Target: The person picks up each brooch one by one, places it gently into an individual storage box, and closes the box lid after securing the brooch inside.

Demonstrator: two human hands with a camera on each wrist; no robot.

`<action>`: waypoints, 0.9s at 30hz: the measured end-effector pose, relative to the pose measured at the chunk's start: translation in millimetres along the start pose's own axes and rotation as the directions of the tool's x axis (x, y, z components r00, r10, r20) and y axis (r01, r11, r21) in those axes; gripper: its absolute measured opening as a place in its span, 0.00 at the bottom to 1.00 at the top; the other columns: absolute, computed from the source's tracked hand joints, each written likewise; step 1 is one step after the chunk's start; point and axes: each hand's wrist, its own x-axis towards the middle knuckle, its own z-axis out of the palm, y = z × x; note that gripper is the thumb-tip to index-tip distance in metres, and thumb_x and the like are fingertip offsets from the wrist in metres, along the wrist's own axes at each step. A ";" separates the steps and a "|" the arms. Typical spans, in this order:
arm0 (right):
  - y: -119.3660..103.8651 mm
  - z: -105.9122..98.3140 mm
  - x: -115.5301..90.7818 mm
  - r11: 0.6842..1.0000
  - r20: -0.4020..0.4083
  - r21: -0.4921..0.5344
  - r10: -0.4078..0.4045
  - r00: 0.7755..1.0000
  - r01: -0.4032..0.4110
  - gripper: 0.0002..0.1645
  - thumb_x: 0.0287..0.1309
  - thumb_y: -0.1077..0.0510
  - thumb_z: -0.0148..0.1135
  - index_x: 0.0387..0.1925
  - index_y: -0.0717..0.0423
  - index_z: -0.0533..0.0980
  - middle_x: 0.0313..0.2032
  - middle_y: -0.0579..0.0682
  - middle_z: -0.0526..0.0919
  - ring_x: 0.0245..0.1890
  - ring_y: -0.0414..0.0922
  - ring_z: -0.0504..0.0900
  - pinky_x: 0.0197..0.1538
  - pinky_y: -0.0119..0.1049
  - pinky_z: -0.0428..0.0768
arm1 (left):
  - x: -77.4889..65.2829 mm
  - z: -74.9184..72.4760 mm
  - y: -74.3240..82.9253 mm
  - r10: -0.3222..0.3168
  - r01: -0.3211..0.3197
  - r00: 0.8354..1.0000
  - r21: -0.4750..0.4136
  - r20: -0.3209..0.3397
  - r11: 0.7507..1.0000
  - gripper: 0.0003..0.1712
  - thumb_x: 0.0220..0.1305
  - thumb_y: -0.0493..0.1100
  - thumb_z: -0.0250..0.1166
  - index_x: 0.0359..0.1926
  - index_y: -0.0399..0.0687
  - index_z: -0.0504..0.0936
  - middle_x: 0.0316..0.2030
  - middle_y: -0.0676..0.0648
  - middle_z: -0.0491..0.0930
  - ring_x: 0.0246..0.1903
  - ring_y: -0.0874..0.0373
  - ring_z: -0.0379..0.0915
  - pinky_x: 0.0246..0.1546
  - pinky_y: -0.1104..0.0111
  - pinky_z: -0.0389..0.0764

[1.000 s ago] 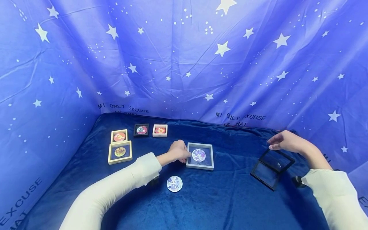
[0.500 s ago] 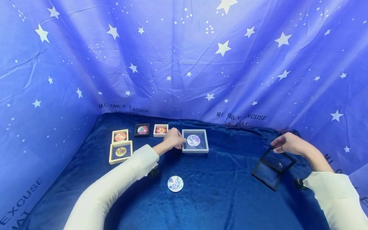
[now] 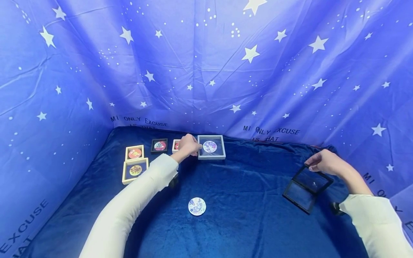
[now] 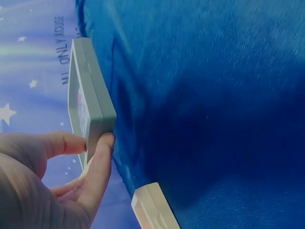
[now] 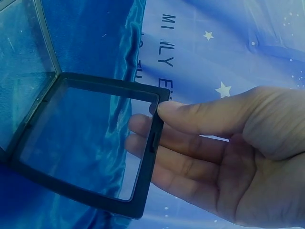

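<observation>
My left hand point(image 3: 188, 144) pinches the left edge of a grey square display frame point(image 3: 211, 157) near the back of the cloth. A round purple-and-white badge point(image 3: 209, 146) sits inside it. In the left wrist view thumb and fingers grip a corner of the grey frame point(image 4: 97, 107), which appears tilted just off the cloth. Far right, my right hand point(image 3: 326, 162) pinches the rim of a black hinged display frame point(image 3: 304, 186), unfolded, with clear film in both halves. In the right wrist view the thumb lies over the black rim point(image 5: 109, 83), fingers behind it. A loose round badge point(image 3: 196, 206) lies at front centre.
Back left stand a small black frame point(image 3: 159, 152) and a cream frame point(image 3: 174, 151) partly hidden by my left hand. Two yellowish frames point(image 3: 134, 160) with round badges overlap further left. A starry curtain point(image 3: 206, 71) rises behind the blue velvet cloth point(image 3: 245, 215).
My left hand has carried the grey frame back and slightly left, beside the cream frame. The right hand keeps its grip on the black frame, almost still.
</observation>
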 end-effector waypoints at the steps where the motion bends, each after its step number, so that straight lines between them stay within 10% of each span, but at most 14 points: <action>1: 0.2 0.4 -0.3 1.000 -0.004 -0.003 0.000 1.000 0.000 0.15 0.61 0.69 0.65 0.47 0.76 0.80 0.43 0.70 0.87 0.40 0.58 0.87 0.43 0.53 0.86 | 1.3 0.0 0.4 0.002 -0.002 1.000 0.012 -0.006 1.000 0.09 0.60 0.41 0.72 0.34 0.41 0.83 0.23 0.44 0.88 0.18 0.59 0.85 0.34 0.63 0.88; 9: 1.8 3.3 -1.1 1.000 -0.015 -0.023 0.002 1.000 -0.002 0.17 0.64 0.67 0.64 0.50 0.76 0.79 0.46 0.73 0.85 0.43 0.63 0.86 0.45 0.57 0.85 | 10.5 1.8 -0.7 0.006 -0.005 1.000 0.078 -0.020 0.997 0.07 0.59 0.41 0.71 0.35 0.41 0.86 0.22 0.44 0.88 0.18 0.59 0.85 0.13 0.77 0.73; 27: 1.1 5.7 -2.9 1.000 0.009 0.008 0.018 1.000 -0.018 0.19 0.64 0.68 0.64 0.53 0.77 0.78 0.45 0.72 0.86 0.42 0.59 0.88 0.44 0.54 0.86 | 23.2 15.3 -4.2 -0.024 0.041 0.997 0.252 -0.069 0.967 0.05 0.57 0.40 0.69 0.27 0.43 0.86 0.16 0.47 0.85 0.20 0.57 0.86 0.14 0.71 0.73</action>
